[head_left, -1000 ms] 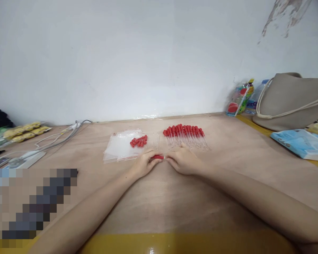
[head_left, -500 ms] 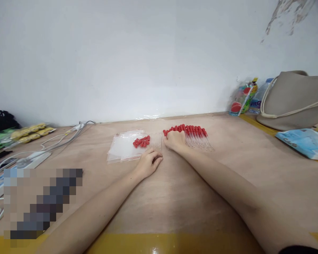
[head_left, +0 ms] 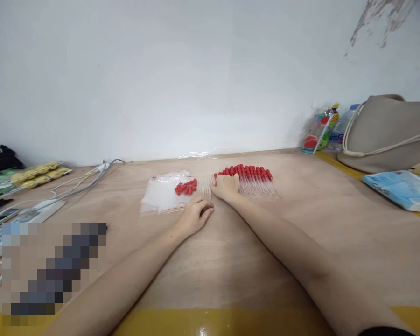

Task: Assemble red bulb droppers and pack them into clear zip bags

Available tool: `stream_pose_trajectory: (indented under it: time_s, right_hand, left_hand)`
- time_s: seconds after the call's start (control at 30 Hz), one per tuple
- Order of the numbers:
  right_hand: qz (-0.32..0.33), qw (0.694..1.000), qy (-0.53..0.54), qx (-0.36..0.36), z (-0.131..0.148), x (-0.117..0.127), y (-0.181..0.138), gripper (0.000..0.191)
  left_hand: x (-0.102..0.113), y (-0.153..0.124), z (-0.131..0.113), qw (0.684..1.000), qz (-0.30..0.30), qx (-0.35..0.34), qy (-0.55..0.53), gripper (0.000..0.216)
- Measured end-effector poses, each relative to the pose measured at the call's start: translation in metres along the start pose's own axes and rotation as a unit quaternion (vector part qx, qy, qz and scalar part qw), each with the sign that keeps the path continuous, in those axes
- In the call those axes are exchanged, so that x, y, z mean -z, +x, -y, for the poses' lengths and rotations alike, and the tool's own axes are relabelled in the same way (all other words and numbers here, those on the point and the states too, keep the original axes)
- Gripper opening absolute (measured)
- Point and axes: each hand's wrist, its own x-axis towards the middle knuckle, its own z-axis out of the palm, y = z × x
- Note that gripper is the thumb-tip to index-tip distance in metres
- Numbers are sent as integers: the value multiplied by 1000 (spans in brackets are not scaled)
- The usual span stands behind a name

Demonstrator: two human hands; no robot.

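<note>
— Progress looks well past halfway: a long row of capped droppers [head_left: 254, 179] is laid out on the worktop [head_left: 231, 261].
— What is left?
— A small heap of red bulbs [head_left: 186, 187] on the clear bags [head_left: 159, 198], with bare glass tubes [head_left: 204, 185] just beside it.
— And the grips?
— The right hand [head_left: 226, 186] is curled over the row's left end. The left hand [head_left: 194, 215] is rested, loosely curled, near the tubes. Whether anything is pinched in either cannot be told.

Glass droppers [head_left: 254, 179] with red rubber bulbs, laid flat in a row.
They lie side by side, bulbs toward the wall, clear tips toward the viewer. Just left lie bare glass tubes [head_left: 204, 186], then a small heap of loose red bulbs [head_left: 186, 187].
</note>
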Motion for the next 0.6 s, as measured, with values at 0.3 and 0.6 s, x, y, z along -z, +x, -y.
stream_pose_trajectory:
  time_s: [0.3, 0.6]
  right_hand:
    - [20, 999, 4, 29, -4, 11, -20, 22]
    - [32, 979, 149, 137, -61, 26, -80, 15]
  left_hand:
    - [3, 0, 4, 996, -57, 18, 71, 15]
    - [33, 56, 40, 940, -48, 228, 248, 28]
